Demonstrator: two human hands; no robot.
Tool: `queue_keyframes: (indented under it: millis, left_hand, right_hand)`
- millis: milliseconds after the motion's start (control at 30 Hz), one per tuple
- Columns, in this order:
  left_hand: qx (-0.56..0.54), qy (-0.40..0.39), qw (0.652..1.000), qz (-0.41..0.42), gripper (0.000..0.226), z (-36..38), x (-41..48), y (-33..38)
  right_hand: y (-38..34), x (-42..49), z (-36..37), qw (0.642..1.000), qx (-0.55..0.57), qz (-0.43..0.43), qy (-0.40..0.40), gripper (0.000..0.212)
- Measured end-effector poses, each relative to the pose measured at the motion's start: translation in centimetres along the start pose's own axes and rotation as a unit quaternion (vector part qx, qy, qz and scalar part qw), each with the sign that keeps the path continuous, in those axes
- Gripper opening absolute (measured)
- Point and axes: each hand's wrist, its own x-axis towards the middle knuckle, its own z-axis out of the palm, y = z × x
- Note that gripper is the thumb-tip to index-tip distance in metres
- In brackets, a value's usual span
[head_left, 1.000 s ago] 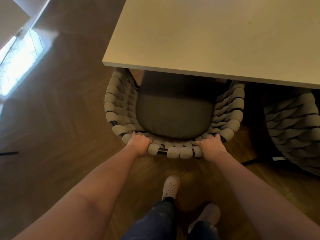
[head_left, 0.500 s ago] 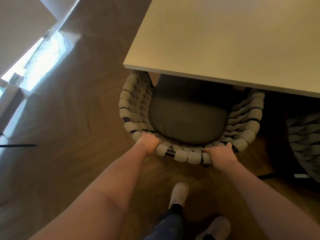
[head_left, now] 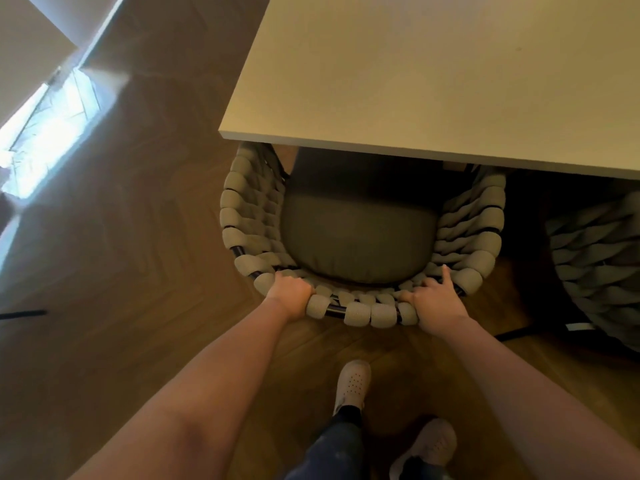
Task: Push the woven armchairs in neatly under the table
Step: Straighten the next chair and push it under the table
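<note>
A woven armchair point(head_left: 249, 216) of thick grey-beige rope with a dark seat cushion point(head_left: 360, 233) stands at the near left corner of the pale table point(head_left: 433, 74). The front of its seat is under the table top. My left hand point(head_left: 289, 294) grips the top rim of the chair's back on the left. On the right of that rim rests my right hand point(head_left: 434, 301), with its fingers loosened and the forefinger stretched out. A second woven armchair point(head_left: 595, 271) shows at the right edge, partly under the table.
Dark wooden herringbone floor point(head_left: 138, 237) lies all around. Bright light falls through a floor-level window point(head_left: 48, 129) at the far left. My two feet in pale shoes point(head_left: 353, 382) stand just behind the chair. A thin dark bar point(head_left: 24, 313) lies on the floor at the left edge.
The chair has slid further under the table. The fingers of my right hand have loosened on the rim. The view has shifted to the left.
</note>
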Motion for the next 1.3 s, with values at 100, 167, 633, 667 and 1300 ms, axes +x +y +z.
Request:
queue_keyframes:
  millis: [100,167,633,667,1300]
  left_hand:
    - [0.011,0.0,1.0,0.003,0.021,-0.1,0.1,0.2]
    - [0.016,-0.002,1.0,0.005,0.02,-0.1,0.2,0.4]
    - [0.005,0.0,1.0,0.007,0.026,0.4,0.2,0.4]
    - [0.009,0.002,1.0,0.004,0.025,0.5,0.1,0.4]
    - [0.042,-0.029,0.999,0.011,0.039,-0.6,0.5,0.5]
  right_hand:
    - [0.2,0.0,0.1,1.0,0.008,-0.003,0.003,0.049]
    - [0.4,0.0,0.3,1.0,0.008,-0.006,0.002,0.049]
    - [-0.1,-0.4,0.4,0.999,0.027,0.04,-0.016,0.046]
    - [-0.3,-0.5,0.5,0.999,0.025,0.043,-0.009,0.046]
    - [0.5,0.2,0.7,1.0,0.027,-0.007,0.006,0.049]
